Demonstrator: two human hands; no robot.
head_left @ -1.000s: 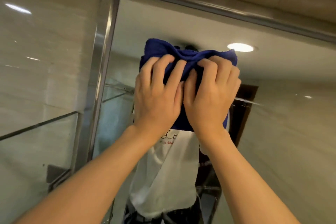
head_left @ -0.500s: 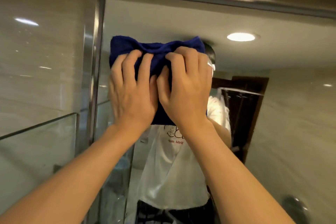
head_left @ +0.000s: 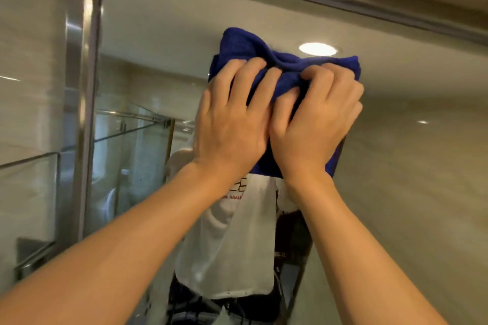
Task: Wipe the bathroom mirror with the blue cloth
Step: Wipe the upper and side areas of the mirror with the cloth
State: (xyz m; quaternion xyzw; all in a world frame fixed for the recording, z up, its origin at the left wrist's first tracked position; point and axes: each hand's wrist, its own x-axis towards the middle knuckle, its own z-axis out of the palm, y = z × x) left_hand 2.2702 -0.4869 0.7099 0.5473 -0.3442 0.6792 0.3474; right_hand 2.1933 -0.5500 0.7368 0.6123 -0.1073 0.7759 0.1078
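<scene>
Fingers (head_left: 239,79) bunch blue cloth (head_left: 264,60) widthwise against mirror (head_left: 158,47).

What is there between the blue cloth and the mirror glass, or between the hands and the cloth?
Nothing visible. The left hand and the right hand both lie directly on the blue cloth, fingers curled into it, and press it against the mirror. The glass around it shows only reflections.

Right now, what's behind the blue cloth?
The mirror: both hands, left hand and right hand, press the blue cloth against it. The glass under the cloth is covered.
</scene>
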